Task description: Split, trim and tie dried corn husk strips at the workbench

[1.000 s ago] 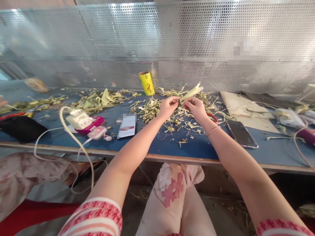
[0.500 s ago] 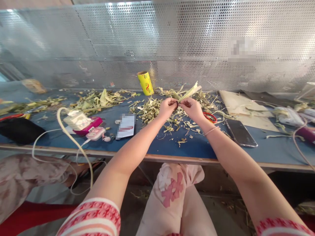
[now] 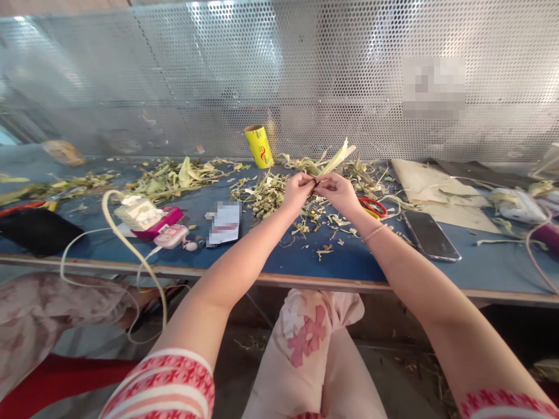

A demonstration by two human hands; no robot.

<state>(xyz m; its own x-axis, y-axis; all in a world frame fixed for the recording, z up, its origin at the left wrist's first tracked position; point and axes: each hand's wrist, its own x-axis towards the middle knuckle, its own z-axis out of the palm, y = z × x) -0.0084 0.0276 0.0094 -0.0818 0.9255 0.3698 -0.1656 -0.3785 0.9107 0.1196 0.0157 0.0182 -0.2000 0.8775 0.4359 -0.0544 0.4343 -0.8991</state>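
Note:
My left hand (image 3: 299, 189) and my right hand (image 3: 338, 191) meet above the blue table, fingertips pinched together. Between them is a pale green leafy strip (image 3: 337, 158), which points up and away from me. A small dark loop or band shows at the fingertips; its exact form is too small to tell. Beneath and around my hands lies a pile of dry plant scraps (image 3: 264, 196). Red-handled scissors (image 3: 373, 206) rest just right of my right wrist, partly hidden by it.
A yellow tube (image 3: 259, 146) stands behind the pile. Phones lie left (image 3: 225, 224) and right (image 3: 430, 235) of my arms. A charger (image 3: 142, 214) with cables is at left, cardboard (image 3: 437, 186) at right. Perforated metal (image 3: 297, 75) rises behind. Another person's leg (image 3: 56, 314) shows lower left.
The leafy strip now points more steeply upward. My fingers have shifted slightly, and the dark band between them shows more clearly.

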